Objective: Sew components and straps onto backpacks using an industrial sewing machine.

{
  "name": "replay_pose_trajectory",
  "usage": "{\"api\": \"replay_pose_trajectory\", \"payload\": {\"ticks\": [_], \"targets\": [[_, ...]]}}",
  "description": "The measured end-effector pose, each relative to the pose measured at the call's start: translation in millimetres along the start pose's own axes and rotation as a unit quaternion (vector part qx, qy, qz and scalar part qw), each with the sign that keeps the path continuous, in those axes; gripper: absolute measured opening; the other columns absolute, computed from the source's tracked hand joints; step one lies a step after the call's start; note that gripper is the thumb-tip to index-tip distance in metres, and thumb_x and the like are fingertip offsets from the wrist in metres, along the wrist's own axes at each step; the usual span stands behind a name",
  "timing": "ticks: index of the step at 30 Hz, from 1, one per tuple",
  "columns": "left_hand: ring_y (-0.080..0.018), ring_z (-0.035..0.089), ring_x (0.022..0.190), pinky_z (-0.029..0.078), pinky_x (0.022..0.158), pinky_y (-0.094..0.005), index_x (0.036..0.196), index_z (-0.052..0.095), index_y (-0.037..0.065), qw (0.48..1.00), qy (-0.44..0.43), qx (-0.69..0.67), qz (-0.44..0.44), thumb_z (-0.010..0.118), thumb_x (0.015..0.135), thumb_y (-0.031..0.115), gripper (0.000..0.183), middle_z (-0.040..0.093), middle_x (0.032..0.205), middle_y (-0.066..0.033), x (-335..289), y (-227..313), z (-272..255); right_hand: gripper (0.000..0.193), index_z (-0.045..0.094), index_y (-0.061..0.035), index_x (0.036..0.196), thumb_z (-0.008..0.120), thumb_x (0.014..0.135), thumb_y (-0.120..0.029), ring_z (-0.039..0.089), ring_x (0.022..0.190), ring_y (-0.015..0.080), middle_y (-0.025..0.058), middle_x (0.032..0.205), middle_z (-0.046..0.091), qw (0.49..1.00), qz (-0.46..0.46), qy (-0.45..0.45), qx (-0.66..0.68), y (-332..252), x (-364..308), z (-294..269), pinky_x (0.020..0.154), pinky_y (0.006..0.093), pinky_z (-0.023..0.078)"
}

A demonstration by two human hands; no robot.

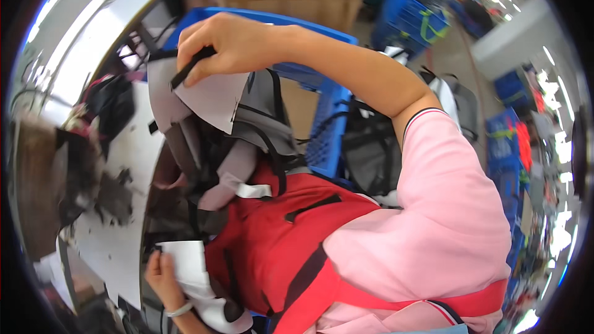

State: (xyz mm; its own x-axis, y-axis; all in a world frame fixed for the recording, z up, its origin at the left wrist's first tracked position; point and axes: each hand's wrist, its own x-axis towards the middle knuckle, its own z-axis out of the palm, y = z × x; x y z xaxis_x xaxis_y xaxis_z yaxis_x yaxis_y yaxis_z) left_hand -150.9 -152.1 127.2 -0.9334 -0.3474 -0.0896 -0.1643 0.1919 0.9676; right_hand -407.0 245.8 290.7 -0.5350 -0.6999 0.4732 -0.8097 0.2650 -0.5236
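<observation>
My right hand (pixel 226 46) is raised at the upper left, fingers closed around the black-edged top of a white panel (pixel 213 102). The panel hangs down from it over grey and black fabric pieces with straps (pixel 266 111). Lower down, my left hand (pixel 164 278) pinches the edge of a white strip-like piece (pixel 189 266), beside a small black tab. That piece hangs against my red apron (pixel 278 216). A small white tag-like flap (pixel 253 190) lies on the fabric between my hands. Whether the hanging pieces are joined is hidden.
A white worktable (pixel 124 235) with dark scraps runs along the left. Behind the raised hand stands a blue plastic crate (pixel 328 130), with a cardboard box (pixel 294 0) beyond. Black and grey bags (pixel 371 148) lie beside the crate. More blue crates (pixel 504 130) stand at the right.
</observation>
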Motion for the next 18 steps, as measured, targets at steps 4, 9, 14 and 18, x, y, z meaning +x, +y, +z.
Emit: {"api": "replay_pose_trajectory", "payload": {"ticks": [4,9,14,18], "targets": [[-0.0068,0.055,0.079,0.046,0.07,-0.0226,0.103,0.065,-0.007,0.979,-0.171,0.09,-0.063,0.065,0.09,0.014,0.025,0.066,0.089,-0.0018,-6.6,-52.3,76.3,0.024,0.071,-0.0043,0.094,0.074,0.078,-0.022,0.063,0.083,0.0235,0.0087,0.092,0.066,0.971,0.028,0.139,-0.195,-57.0,-65.5,-66.4,0.073,0.0319,0.049],[-0.0065,0.055,0.075,0.045,0.067,-0.0223,0.098,0.068,-0.005,0.959,-0.257,0.116,-0.035,0.068,0.088,0.014,0.022,0.066,0.084,-0.0011,16.7,-87.9,105.7,0.012,0.064,-0.0022,0.088,0.065,0.092,-0.014,0.044,0.067,0.0023,-0.0072,0.073,0.052,0.898,0.217,0.348,-0.158,-104.8,-173.3,-182.7,0.06,0.0199,0.037],[-0.0056,0.054,0.069,0.043,0.062,-0.0208,0.092,0.067,-0.006,0.962,-0.253,0.065,-0.077,0.069,0.087,0.013,0.019,0.065,0.079,-0.0001,27.8,-113.2,106.6,0.022,0.049,-0.0142,0.079,0.058,0.096,-0.026,0.04,0.068,0.0018,-0.008,0.072,0.044,0.789,0.46,0.385,-0.129,-69.5,-397.8,-216.6,0.06,0.0211,0.035],[-0.0053,0.054,0.07,0.043,0.062,-0.021,0.091,0.068,-0.005,0.959,-0.257,0.045,-0.109,0.07,0.087,0.015,0.02,0.064,0.08,0.0009,28.2,-130.7,102.3,0.033,0.053,-0.0018,0.086,0.064,0.089,-0.032,0.056,0.071,0.0246,0.0111,0.076,0.059,0.592,0.678,0.284,-0.331,-33.7,-581.5,-102.8,0.065,0.039,0.044]]}}
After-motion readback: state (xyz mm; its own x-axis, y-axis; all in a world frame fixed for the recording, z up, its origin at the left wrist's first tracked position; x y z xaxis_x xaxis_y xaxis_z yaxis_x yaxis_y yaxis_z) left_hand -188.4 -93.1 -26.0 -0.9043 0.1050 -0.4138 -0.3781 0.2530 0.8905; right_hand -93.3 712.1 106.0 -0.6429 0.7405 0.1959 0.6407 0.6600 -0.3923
